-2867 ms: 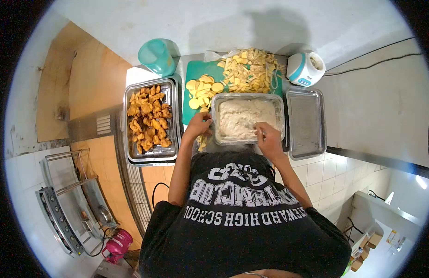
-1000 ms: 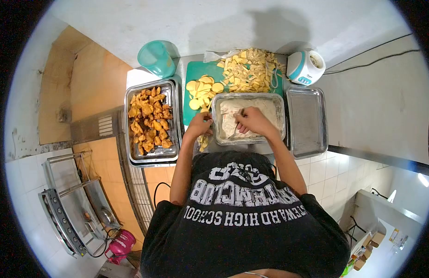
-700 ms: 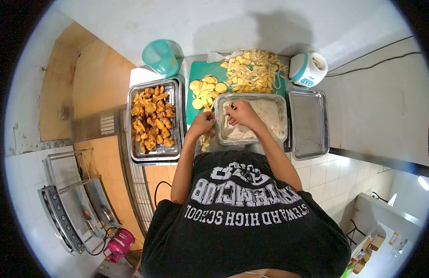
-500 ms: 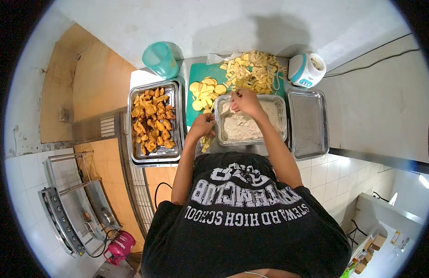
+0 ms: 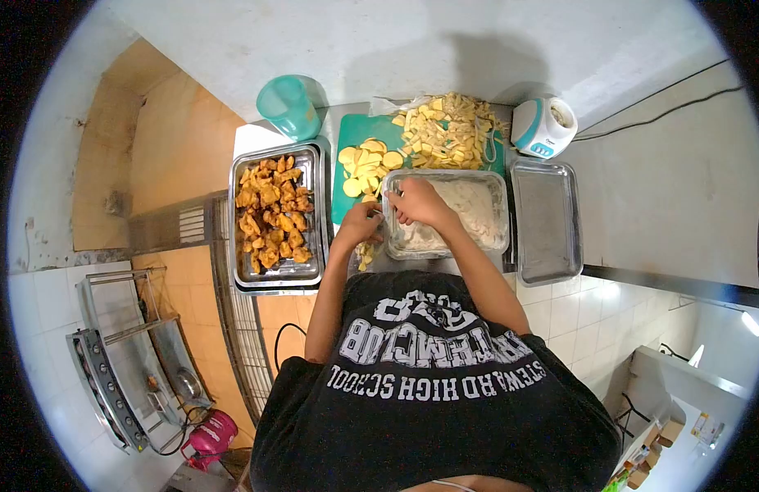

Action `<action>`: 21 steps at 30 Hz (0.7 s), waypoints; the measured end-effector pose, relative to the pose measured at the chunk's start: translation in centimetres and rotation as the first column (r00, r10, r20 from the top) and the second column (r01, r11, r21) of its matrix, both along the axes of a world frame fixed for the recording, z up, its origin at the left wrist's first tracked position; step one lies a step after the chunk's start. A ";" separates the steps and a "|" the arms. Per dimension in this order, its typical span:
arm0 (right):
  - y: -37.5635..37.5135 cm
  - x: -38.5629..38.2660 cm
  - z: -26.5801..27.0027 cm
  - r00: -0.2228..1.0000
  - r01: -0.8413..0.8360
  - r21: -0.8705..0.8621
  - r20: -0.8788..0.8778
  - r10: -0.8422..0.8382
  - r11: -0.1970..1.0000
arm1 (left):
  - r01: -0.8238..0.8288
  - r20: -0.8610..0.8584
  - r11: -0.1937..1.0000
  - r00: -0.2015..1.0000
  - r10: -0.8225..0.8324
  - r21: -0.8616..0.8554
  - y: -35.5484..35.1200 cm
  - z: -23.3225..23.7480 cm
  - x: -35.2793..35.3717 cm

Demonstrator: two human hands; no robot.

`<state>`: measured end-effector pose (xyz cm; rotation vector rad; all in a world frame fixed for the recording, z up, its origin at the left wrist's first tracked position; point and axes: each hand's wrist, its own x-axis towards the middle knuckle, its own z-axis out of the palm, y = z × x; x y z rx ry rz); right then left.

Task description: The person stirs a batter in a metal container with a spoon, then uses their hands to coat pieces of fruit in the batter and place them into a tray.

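My right hand [image 5: 419,202] is over the left part of a rectangular clear-walled container [image 5: 507,215], fingers curled down and pressed together. Whatever they may hold is hidden. Inside lies a thick, pale, lumpy batter [image 5: 465,201]. At the container's left rim is my left hand [image 5: 360,223], its fingers bent round the edge. Yellow round slices [image 5: 367,164], which look like potato or sweet potato, lie on a green cutting board [image 5: 347,201] just beyond. A few yellow scraps [image 5: 365,257] sit below my left hand.
A metal tray of browned fried pieces [image 5: 269,209] stands at left, with a turquoise plastic tub [image 5: 288,107] behind it. Cut yellow pieces [image 5: 445,127] are heaped at the back. On the right are a bare metal tray [image 5: 547,217] and a white-and-turquoise appliance [image 5: 543,127].
My right hand has moved down and slightly left over the batter, toward the container's near left side. My left hand stays at the rim.
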<state>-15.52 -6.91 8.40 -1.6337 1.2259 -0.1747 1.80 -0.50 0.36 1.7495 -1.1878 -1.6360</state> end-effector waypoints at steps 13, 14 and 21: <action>-1.9 -2.8 0.0 0.956 0.251 0.090 0.130 -0.262 0.964 | 0.005 -0.037 0.987 0.999 -0.011 -0.159 0.0 -0.6 -0.1; -1.8 -2.3 -0.1 0.961 0.248 0.059 0.114 -0.253 0.967 | 0.018 -0.037 0.988 0.999 -0.023 -0.151 0.0 -0.8 -0.2; -4.6 -1.9 -2.6 0.868 0.453 -0.172 0.309 -0.389 0.875 | 0.058 -0.011 0.989 0.998 -0.060 -0.138 0.0 -1.4 0.0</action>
